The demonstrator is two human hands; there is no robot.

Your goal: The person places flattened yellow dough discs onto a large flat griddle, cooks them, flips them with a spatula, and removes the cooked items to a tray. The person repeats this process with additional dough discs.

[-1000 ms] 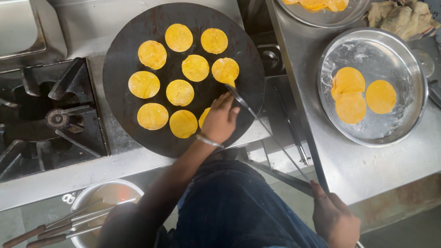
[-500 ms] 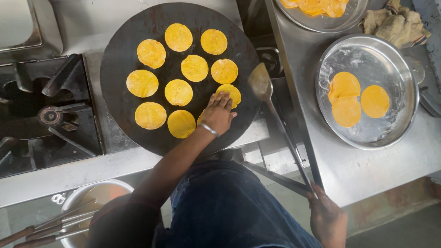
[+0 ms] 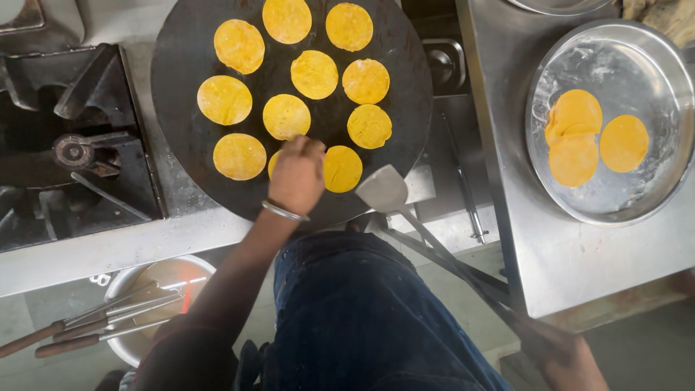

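From where I stand, the left hand [image 3: 297, 174] reaches down over the near edge of the big round black griddle [image 3: 181, 152], fingers drawn together and bent, tips pressing on a small yellow flatbread [image 3: 275, 164] that the hand mostly hides; only a sliver shows at its left side, so I cannot tell whether the fingers are pinching its rim or just pushing down on it. A metal bangle [image 3: 284, 211] sits on that wrist. The right hand [image 3: 572, 355] is low at the bottom corner, closed round the end of a long-handled steel spatula [image 3: 384, 190] whose flat blade hovers just off the near rim of the griddle, right beside another yellow round [image 3: 342, 168]. Ten more rounds lie spread across the hot plate, none overlapping. To do this step well, I would judge the fingers should touch only the bread and stay clear of the dark metal, work lightly and briefly, and keep this round from sliding onto its neighbours. The blade looks best slid in flat and low, so the soft disc does not fold or tear. On the steel counter to the right, a wide steel tray [image 3: 651, 65] holds three more yellow discs [image 3: 575, 137], two overlapping. Below the stove, a steel bowl [image 3: 130, 282] has several wooden-handled tools [image 3: 94, 322] resting across it.
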